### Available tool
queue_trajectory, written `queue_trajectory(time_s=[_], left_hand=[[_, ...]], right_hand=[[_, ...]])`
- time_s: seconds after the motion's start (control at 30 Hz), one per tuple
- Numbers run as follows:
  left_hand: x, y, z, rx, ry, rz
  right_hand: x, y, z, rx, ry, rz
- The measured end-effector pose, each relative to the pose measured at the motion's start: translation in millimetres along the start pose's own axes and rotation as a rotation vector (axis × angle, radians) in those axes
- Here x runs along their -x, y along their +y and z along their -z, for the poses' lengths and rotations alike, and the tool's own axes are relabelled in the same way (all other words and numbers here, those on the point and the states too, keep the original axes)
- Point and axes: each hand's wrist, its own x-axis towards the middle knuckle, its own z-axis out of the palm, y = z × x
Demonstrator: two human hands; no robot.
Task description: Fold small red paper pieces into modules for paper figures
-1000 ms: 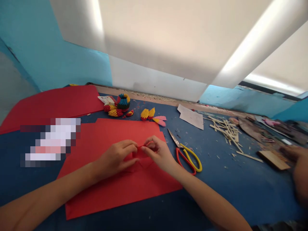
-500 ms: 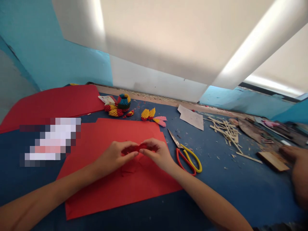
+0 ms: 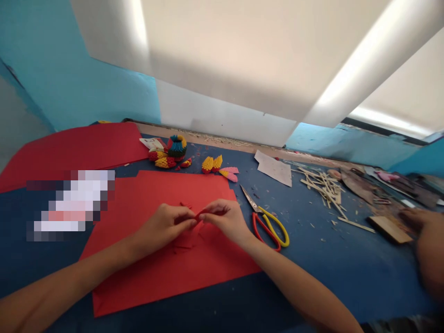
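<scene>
Above the large red paper sheet (image 3: pixel 145 277), my left hand (image 3: pixel 169 226) and my right hand (image 3: pixel 225 219) meet, fingertips close together. Both pinch a small red paper piece (image 3: pixel 199 215) between thumbs and fingers; its exact folds are hidden. Small red strips (image 3: pixel 183 246) lie on the sheet just below my hands, and another bit shows behind my left fingers. Scissors (image 3: pixel 258 209) with one red and one yellow handle rest on the blue table, right of my right hand.
Folded-paper models (image 3: pixel 176 147) in several colours, yellow-red pieces (image 3: pixel 212 163) and a white paper (image 3: pixel 274 168) lie at the back. Thin wooden sticks (image 3: pixel 326 187) and a wood block (image 3: pixel 390 229) are right, beside another person's hand (image 3: pixel 423 231). More red paper (image 3: pixel 76 148) lies left.
My fingers have closed in slightly on the red piece, and my left fingers have lowered a little. The whole view has shifted slightly.
</scene>
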Motion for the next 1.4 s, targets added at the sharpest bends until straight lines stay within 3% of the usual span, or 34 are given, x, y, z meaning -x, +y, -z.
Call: queue_trajectory(time_s=[0.2,0.33,0.47,0.67,0.87,1.03,1.1,1.23,1.4], left_hand=[[-0.7,3.3,3.6,0.034,-0.027,0.032],[-1.2,2.5,-0.5,0.083,-0.041,0.038],[-1.2,3.8,-5.9,0.106,-0.081,0.036],[1.5,9.3,-12.9,0.056,0.007,0.013],[1.5,8.4,-10.5,0.198,0.038,0.018],[-3.5,3.1,-9.0,0.387,0.172,0.092],[-3.3,0.3,-11.6,0.452,0.147,0.165],[-0.9,-2.9,-16.2,0.591,0.091,0.314],[-2.8,2.8,-9.7,0.63,-0.005,0.197]], right_hand=[[2.6,-5.0,1.5,0.015,-0.057,0.049],[10.5,-6.1,-2.6,0.205,0.01,0.176],[14.3,-4.4,-7.1,0.255,0.057,0.245],[10.4,-5.2,-10.3,0.15,0.119,0.251],[8.7,-2.9,-1.1,0.425,0.077,0.538],[8.4,-3.7,7.9,0.78,0.064,0.893],[8.3,-4.4,7.8,0.888,0.08,0.97],[7.8,-5.9,6.9,0.921,0.106,0.988],[8.4,-9.5,10.1,0.902,0.019,0.988]])
